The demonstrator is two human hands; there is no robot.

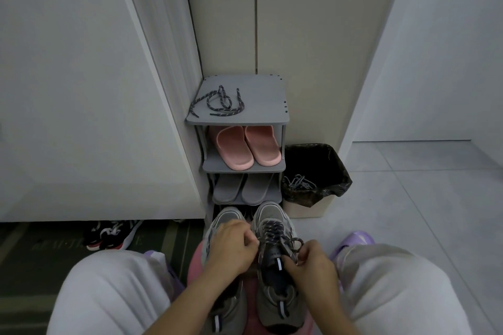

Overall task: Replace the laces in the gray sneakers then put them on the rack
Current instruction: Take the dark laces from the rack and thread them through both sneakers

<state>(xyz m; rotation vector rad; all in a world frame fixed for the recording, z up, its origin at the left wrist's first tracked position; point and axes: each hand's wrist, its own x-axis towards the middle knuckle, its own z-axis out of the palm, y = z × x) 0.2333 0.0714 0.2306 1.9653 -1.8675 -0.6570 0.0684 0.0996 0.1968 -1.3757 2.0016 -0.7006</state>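
Both gray sneakers sit between my knees at the bottom middle of the frame, toes pointing up toward the rack. They rest on something pink.

The laced sneaker is the one on the right. A dark speckled lace zigzags up its front. My right hand is just right of the tongue. Its grip is closed, with the fingers and thumb pinching the loose end of that lace, and a small loop of lace pokes out above the fingers.

My left hand lies over the other sneaker and hides most of it, so only the toe shows. The fingers are curled and the tips touch the left edge of the laced sneaker, right by the lace. I cannot tell if this grip holds the lace or nothing (the fingertips are tucked out of sight).

A spare lace lies in loose curls on the top shelf of the rack, in the middle of the frame. Pink slippers are on the shelf below it, and gray slippers are on the shelf under that.

To the right of the rack stands a bin with a black bag, and some gray laces lie inside it.
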